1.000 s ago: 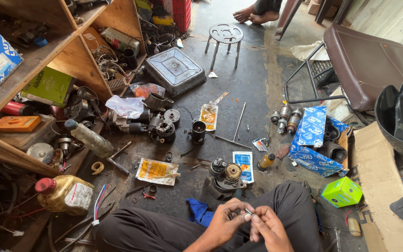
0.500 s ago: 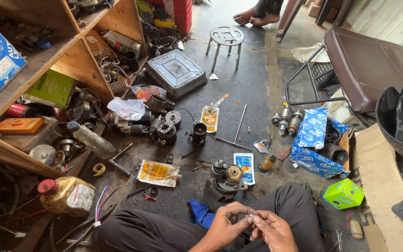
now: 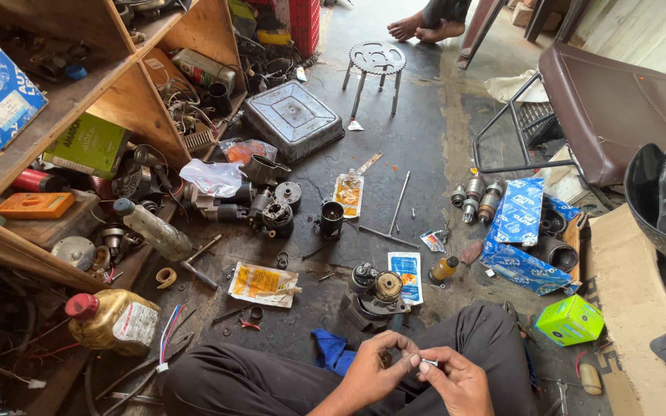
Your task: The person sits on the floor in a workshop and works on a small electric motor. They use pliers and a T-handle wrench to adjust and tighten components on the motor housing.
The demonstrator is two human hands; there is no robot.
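1. Head view looks down on a person sitting on the dark concrete floor (image 3: 425, 115), legs in dark trousers.
2. Left hand (image 3: 375, 370) and right hand (image 3: 456, 379) meet over the lap, fingertips touching.
3. Both hands pinch one small pale metal part (image 3: 428, 362) between thumbs and forefingers; each grip is closed on it.
4. Just ahead of the hands stands a grey metal motor assembly with a brass-coloured cap (image 3: 375, 296), beside a blue-and-white paper packet (image 3: 406, 276).
5. A blue cloth (image 3: 331, 350) lies against the left knee.
6. A bright green small cardboard box (image 3: 570, 320) sits to the right, well apart from the hands.
7. A yellowish plastic oil jug with a red cap (image 3: 113, 322) rests near the wooden shelf (image 3: 55, 100) on the left.
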